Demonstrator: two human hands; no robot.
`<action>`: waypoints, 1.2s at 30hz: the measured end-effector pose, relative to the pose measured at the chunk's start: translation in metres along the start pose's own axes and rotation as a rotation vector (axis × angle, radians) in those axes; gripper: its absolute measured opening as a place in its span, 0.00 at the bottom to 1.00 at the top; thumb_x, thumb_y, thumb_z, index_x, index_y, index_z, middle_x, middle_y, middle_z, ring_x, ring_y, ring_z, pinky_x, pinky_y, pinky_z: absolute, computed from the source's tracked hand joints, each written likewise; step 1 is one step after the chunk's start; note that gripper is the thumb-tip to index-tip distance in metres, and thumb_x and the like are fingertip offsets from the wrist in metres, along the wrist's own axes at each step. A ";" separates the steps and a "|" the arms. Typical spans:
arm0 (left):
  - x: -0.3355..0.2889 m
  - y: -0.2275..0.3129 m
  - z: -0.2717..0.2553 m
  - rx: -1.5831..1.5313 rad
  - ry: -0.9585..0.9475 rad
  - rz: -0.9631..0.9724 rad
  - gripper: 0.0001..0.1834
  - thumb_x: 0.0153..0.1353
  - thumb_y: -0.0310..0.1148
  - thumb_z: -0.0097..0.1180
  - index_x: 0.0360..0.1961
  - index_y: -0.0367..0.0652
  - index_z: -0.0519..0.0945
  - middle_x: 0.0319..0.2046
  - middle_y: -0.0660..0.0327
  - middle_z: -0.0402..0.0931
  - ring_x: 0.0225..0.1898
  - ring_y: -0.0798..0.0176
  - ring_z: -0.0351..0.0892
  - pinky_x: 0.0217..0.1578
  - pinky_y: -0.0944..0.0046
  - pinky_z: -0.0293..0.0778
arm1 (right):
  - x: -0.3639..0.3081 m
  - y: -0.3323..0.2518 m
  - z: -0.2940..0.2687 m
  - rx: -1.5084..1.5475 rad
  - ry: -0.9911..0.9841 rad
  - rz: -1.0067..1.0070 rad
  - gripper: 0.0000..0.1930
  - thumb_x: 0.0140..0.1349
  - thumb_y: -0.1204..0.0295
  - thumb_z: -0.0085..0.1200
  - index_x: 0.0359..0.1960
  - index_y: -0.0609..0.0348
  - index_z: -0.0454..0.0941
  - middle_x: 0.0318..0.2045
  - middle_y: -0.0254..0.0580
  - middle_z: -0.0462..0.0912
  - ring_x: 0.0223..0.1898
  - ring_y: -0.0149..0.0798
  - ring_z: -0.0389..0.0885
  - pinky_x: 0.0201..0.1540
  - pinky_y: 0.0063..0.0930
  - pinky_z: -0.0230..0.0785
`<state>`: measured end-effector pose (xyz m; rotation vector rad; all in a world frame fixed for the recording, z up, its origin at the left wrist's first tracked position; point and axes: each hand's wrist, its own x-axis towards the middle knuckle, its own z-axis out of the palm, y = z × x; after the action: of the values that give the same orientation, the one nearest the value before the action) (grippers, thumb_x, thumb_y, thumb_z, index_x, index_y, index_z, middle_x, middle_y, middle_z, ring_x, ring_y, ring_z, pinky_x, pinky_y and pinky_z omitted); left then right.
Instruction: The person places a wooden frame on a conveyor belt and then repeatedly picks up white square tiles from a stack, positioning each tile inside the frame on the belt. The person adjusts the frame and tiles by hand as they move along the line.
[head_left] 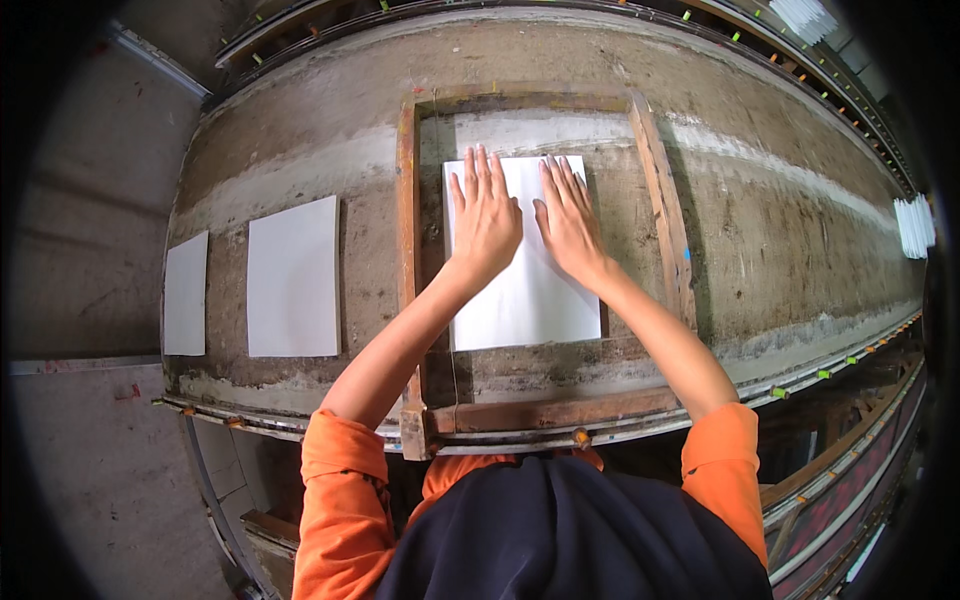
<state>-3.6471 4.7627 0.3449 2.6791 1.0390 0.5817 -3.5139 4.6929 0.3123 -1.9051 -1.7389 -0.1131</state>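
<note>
Both palms lie flat on a white rectangular sheet [527, 310], which rests on a long, stained work table. My left hand [484, 222] presses on its upper left part, fingers stretched toward the far edge. On the upper right part rests my right hand [572, 222], its fingers extended and the thumb pointing inward. A wooden frame [408, 200] surrounds the sheet, with bare table surface between them. The frame's near bar lies along the front edge of the table. Neither hand grips anything.
Two more white sheets, a larger one [293, 280] and a narrower one [186, 295], lie to the left on the table [780, 240]. A metal rail [260, 425] with small coloured clips runs along the near edge. White stacks [912, 226] stand at the far right.
</note>
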 end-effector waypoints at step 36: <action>0.065 -0.074 0.057 0.005 0.199 -0.151 0.45 0.63 0.57 0.38 0.64 0.25 0.45 0.67 0.41 0.35 0.69 0.48 0.27 0.67 0.54 0.36 | 0.071 0.085 0.051 -0.332 0.036 0.213 0.29 0.67 0.56 0.32 0.64 0.63 0.53 0.64 0.50 0.57 0.68 0.43 0.45 0.68 0.50 0.29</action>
<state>-3.6228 4.8581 0.2874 2.5580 1.2815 0.8287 -3.4380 4.7780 0.2699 -2.2979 -1.5564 -0.3732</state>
